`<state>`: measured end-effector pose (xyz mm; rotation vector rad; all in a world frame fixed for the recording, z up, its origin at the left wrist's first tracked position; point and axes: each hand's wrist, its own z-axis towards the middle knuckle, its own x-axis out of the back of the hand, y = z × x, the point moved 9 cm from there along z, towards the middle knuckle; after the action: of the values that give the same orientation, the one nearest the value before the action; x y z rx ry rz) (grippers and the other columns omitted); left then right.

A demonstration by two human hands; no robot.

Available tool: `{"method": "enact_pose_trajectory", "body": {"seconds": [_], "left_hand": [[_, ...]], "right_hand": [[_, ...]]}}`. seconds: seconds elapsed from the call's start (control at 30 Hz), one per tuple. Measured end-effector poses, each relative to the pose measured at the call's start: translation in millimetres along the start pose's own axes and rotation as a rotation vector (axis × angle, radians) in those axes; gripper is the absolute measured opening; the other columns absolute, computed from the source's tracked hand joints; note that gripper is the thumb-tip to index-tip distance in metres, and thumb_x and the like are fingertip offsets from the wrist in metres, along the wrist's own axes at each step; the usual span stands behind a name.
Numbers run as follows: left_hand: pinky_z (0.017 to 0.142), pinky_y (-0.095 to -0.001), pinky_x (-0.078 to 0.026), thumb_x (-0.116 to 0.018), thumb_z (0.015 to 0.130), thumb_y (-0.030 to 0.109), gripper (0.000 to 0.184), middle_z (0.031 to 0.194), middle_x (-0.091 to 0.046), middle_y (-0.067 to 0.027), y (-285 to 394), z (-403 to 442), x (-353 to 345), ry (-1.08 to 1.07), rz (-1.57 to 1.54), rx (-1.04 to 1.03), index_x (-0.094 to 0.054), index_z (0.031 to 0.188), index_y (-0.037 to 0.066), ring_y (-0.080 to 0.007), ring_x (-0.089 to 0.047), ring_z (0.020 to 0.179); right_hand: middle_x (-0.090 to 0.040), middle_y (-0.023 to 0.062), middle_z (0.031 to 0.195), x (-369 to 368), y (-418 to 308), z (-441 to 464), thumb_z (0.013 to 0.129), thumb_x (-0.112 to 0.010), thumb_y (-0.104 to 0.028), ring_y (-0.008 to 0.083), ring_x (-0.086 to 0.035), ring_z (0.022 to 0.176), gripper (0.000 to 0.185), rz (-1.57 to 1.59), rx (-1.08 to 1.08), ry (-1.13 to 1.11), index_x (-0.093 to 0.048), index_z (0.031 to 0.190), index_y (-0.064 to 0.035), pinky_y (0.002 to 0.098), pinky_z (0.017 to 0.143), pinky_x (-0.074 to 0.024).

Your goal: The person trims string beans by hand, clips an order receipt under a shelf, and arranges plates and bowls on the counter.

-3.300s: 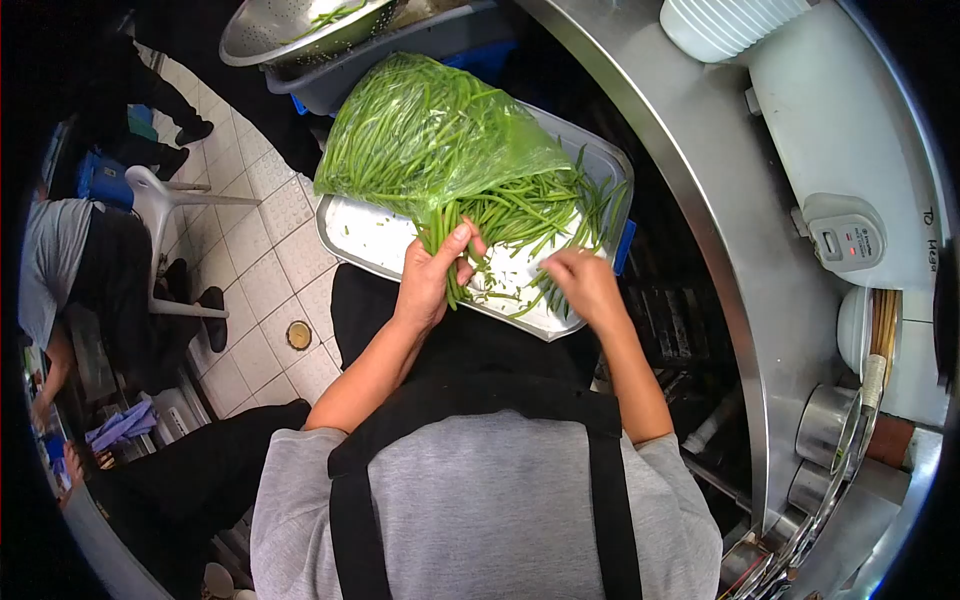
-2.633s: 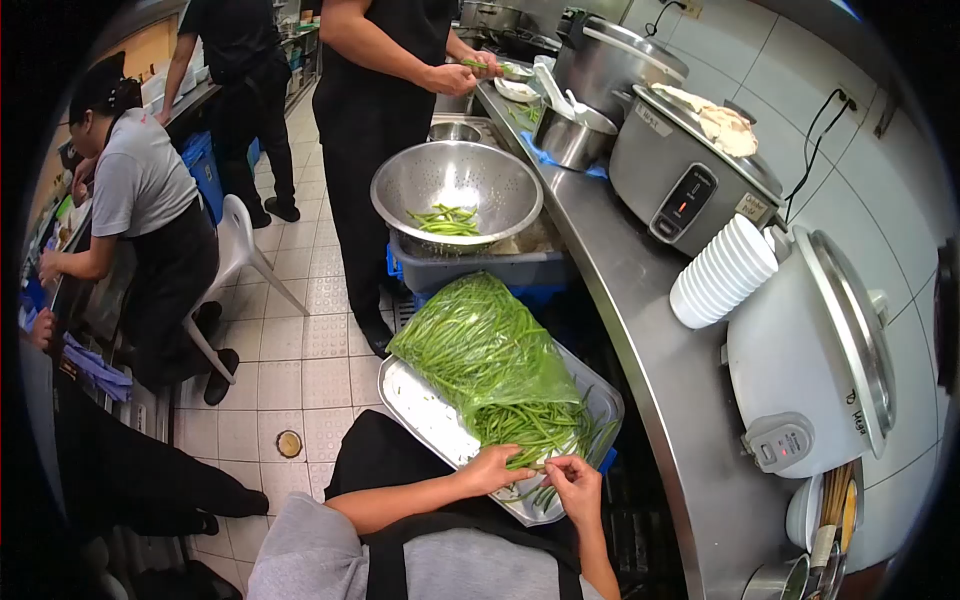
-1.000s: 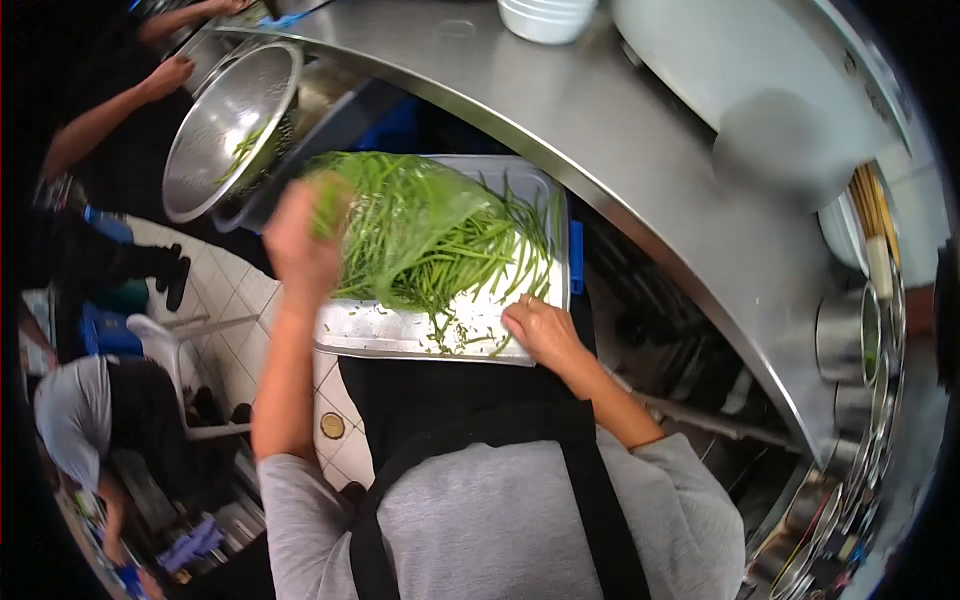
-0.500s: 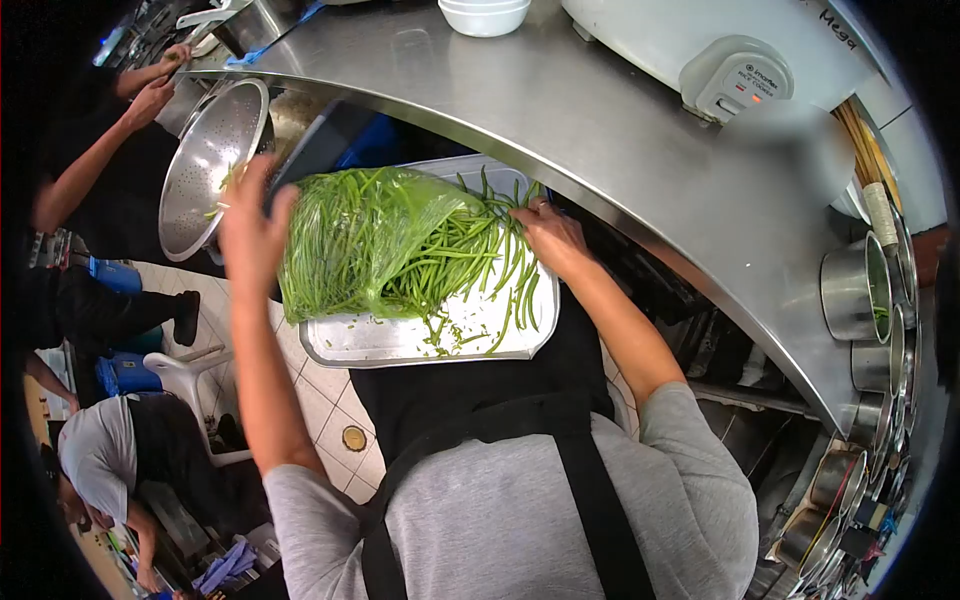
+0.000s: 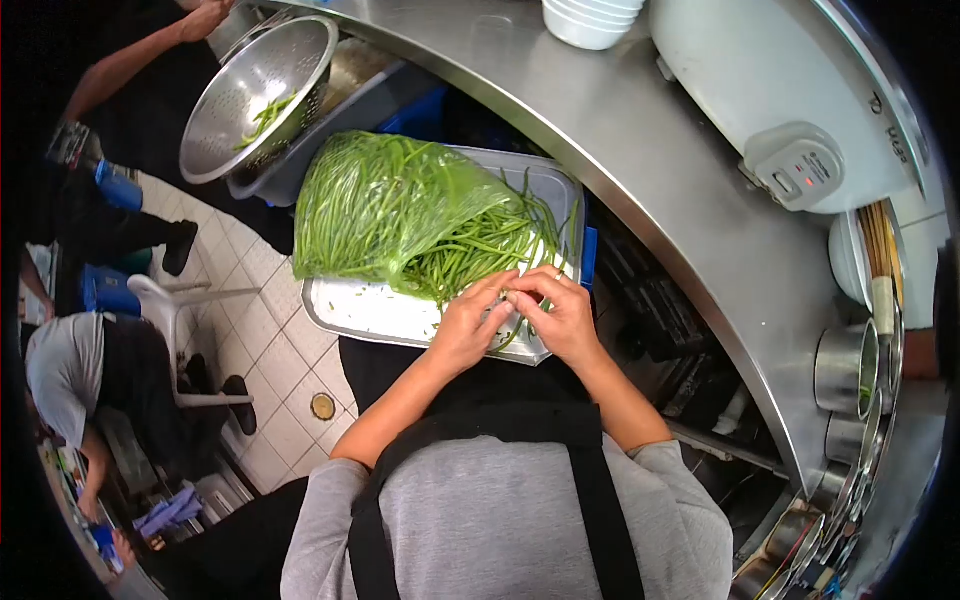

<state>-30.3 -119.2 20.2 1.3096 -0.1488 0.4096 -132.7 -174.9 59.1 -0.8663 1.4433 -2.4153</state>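
Note:
A clear plastic bag of green beans (image 5: 370, 205) lies on a metal tray (image 5: 350, 310), and beans spill from its open right end. Over the tray's front edge, my left hand (image 5: 472, 320) and my right hand (image 5: 556, 312) meet fingertip to fingertip. Both pinch green beans (image 5: 512, 333), of which only parts show between and below the fingers. Small cut bits lie on the tray near my left hand. More loose beans rest at the tray's right side.
A steel colander (image 5: 240, 100) with some beans stands at the upper left, near a co-worker's arm (image 5: 140, 62). A metal counter (image 5: 640, 140) curves along the right, bearing white bowls (image 5: 592, 20) and a rice cooker (image 5: 790, 100). A white chair (image 5: 160, 300) and another person (image 5: 70, 370) are at left.
My left hand has come back from beside the colander, and my right hand has moved from the tray's right end. They now meet at the front edge, closed on beans. The view has shifted.

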Motion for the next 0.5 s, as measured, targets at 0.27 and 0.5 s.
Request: {"method": "enact_pose_trajectory", "body": {"seconds": [0.27, 0.5], "left_hand": [[0.064, -0.0365, -0.047, -0.054, 0.091, 0.011, 0.016, 0.078, -0.061, -0.0151, -13.9, -12.4, 7.0, -0.067, -0.043, 0.154, -0.061, 0.096, -0.002, -0.0294, -0.06, 0.07], [0.062, -0.0424, -0.046, -0.055, 0.089, 0.019, 0.017, 0.078, -0.061, -0.0148, 4.2, -13.4, 21.6, -0.146, 0.269, 0.111, -0.063, 0.089, 0.004, -0.0342, -0.059, 0.071]], "right_hand": [[-0.061, 0.0038, 0.08, -24.9, 41.9, -5.5, 0.084, -0.065, -0.006, 0.008, -0.054, 0.067, 0.013, 0.428, -0.374, -0.098, -0.067, 0.092, 0.0034, 0.0211, 0.06, -0.0438], [-0.062, 0.0078, 0.072, -22.8, 14.2, 0.8, 0.079, -0.067, -0.009, 0.015, -0.057, 0.058, 0.012, -0.004, -0.16, -0.225, -0.069, 0.087, -0.0003, 0.0259, 0.054, -0.0451]]}}
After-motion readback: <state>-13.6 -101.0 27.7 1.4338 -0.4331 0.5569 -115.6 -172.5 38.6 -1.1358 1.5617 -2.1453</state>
